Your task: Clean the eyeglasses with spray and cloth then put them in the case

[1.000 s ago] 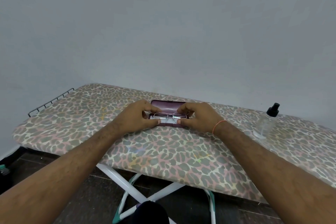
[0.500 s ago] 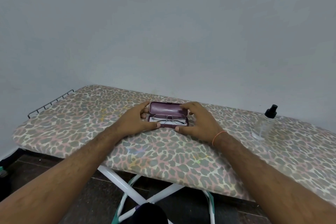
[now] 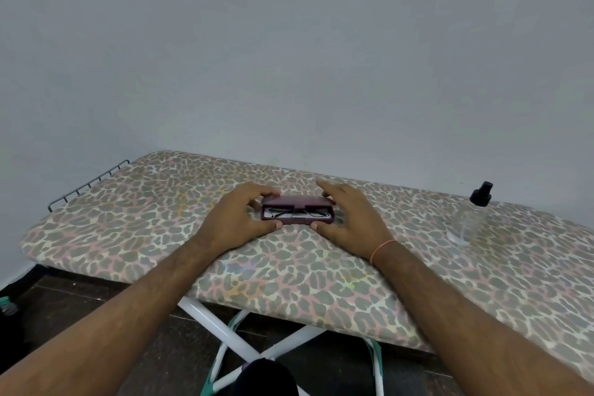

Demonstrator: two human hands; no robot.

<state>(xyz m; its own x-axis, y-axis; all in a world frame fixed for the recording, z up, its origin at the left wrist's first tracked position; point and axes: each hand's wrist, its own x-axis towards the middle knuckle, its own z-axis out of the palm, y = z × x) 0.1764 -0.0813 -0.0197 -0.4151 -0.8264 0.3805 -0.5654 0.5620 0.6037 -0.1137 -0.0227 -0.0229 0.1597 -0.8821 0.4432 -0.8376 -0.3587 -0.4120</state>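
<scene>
A maroon eyeglasses case (image 3: 297,202) lies in the middle of the ironing board (image 3: 154,202), its lid tilted low over the base and leaving a narrow gap at the front. Thin-framed eyeglasses (image 3: 297,213) lie folded inside on a white layer. My left hand (image 3: 238,219) grips the case's left end, fingers on the lid and thumb at the base's front edge. My right hand (image 3: 350,219) holds the right end the same way. A clear spray bottle (image 3: 470,219) with a black nozzle stands upright at the far right, apart from both hands.
The board's leopard-print cover ends at a wire rack (image 3: 86,185) on the left. A grey wall runs close behind the board. White crossed legs (image 3: 225,331) stand below it on a dark floor. A small bottle (image 3: 8,305) sits at the left floor edge.
My fingers have left the eyeglasses, which now rest in the case. Both hands have shifted to the case's ends, and the lid has swung down from upright to almost flat.
</scene>
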